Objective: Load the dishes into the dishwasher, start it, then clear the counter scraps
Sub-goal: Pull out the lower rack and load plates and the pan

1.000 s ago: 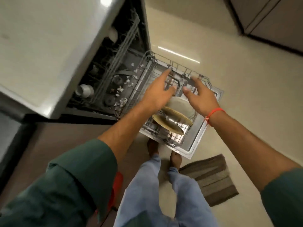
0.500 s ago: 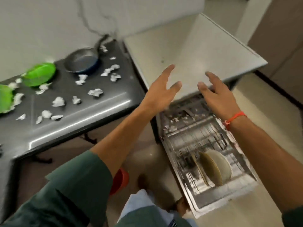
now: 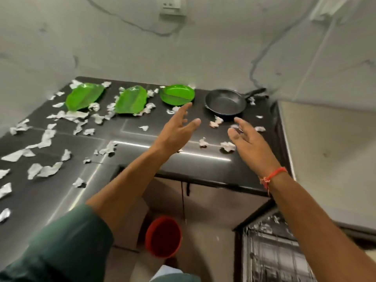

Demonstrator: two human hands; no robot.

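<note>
Both hands, left hand (image 3: 176,129) and right hand (image 3: 249,140), hovered empty with fingers spread above the glossy dark surface (image 3: 142,159), near a round black pan (image 3: 225,104), green plates (image 3: 177,94) and crumpled paper scraps (image 3: 227,146).

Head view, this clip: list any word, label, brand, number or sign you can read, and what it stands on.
None can be read.
Wall socket: no marking can be made out; blurred.
Frying pan, round green plate, two leaf-shaped green plates: no print visible.
Paper scraps on the counter: blank as far as can be seen.
Red bin: no label visible.
</note>
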